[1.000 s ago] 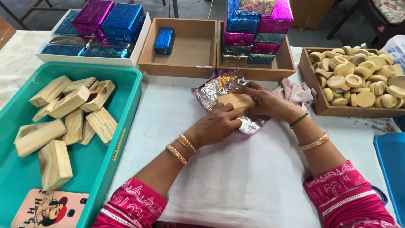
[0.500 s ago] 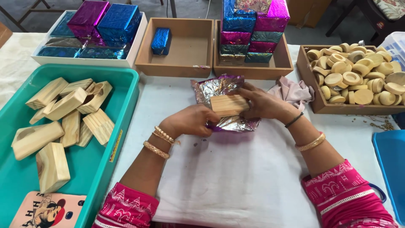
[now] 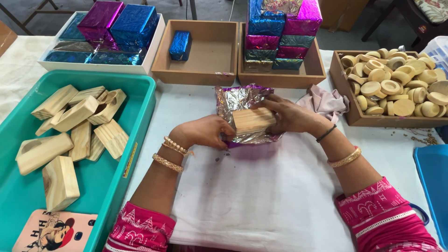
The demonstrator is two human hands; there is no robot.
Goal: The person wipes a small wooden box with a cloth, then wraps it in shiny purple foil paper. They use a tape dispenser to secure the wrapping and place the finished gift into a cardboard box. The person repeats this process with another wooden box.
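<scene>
The wrapping step is in hand: the left hand (image 3: pixel 205 132) and the right hand (image 3: pixel 289 115) both grasp the wooden block (image 3: pixel 253 120), lying on the crinkled foil sheet (image 3: pixel 235 100) at the table's middle, so the next move probably needs folding the foil tightly over it.

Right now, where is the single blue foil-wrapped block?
In the head view, the blue wrapped block lies alone at the left side of the middle cardboard tray, beyond the hands.

Wooden block (image 3: pixel 253 120) lies on foil sheet (image 3: pixel 240 103) at frame centre; tub of blocks (image 3: pixel 140 135) left, box of rounds (image 3: pixel 340 88) right, three trays behind.
</scene>
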